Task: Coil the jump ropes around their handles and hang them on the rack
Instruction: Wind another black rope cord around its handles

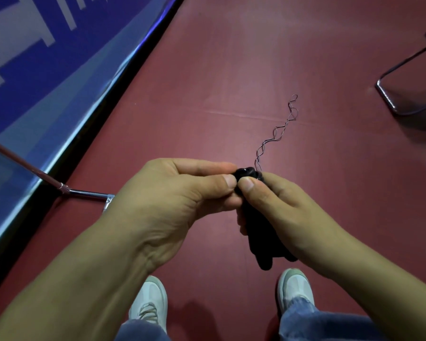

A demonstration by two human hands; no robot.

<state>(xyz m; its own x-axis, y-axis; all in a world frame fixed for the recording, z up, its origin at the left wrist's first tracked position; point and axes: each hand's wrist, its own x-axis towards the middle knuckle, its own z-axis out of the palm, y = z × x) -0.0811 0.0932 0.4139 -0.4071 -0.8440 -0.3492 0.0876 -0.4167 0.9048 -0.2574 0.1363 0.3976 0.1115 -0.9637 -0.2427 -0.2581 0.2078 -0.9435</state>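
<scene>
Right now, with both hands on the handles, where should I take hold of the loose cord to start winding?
Probably pinch the cord just beyond the top of the handles, coming from above with the left hand while the right hand holds them. There both strands run twisted together, raised off the floor; farther out they lie flat.

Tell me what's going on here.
A person stands on a red floor, holding a pair of black jump rope handles in front of them. The right hand grips the handles while the left hand pinches their top end. The thin rope trails away twisted over the floor, not yet coiled around the handles.
</scene>
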